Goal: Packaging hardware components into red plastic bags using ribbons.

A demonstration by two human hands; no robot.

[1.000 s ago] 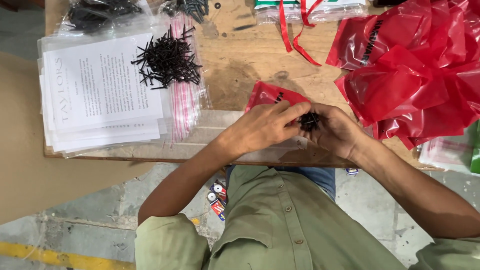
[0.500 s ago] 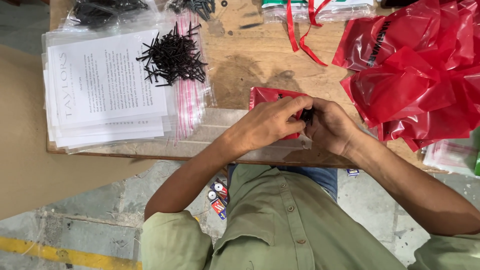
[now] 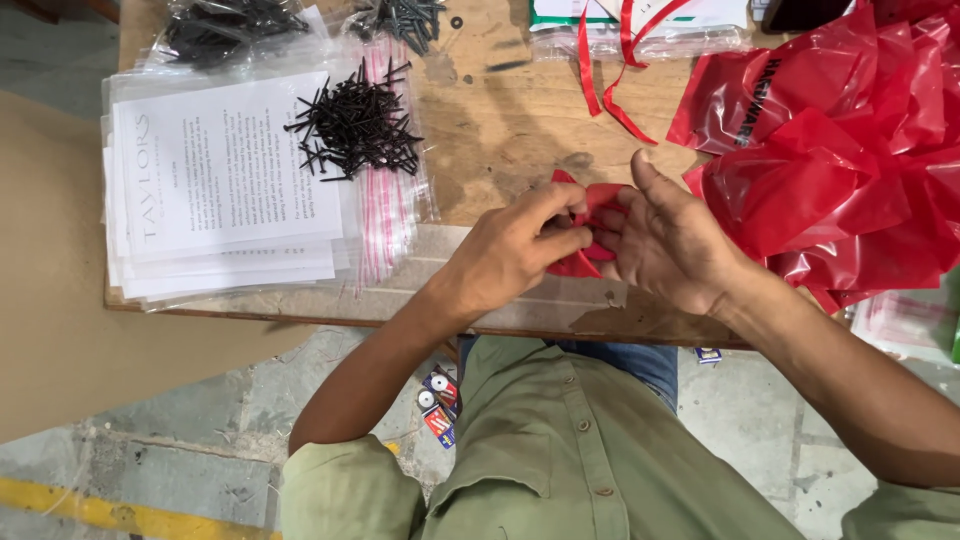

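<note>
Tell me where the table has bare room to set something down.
Bare wood lies between the black screw pile and the red ribbon, above the left hand. The paper stack crowds one side, the red bags the other.

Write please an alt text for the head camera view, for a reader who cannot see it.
Seen from above, a person's left hand and right hand hold a small red plastic bag over a wooden table. A pile of black screws lies on stacked printed sheets in clear bags at left; crumpled red bags lie at right.
</note>
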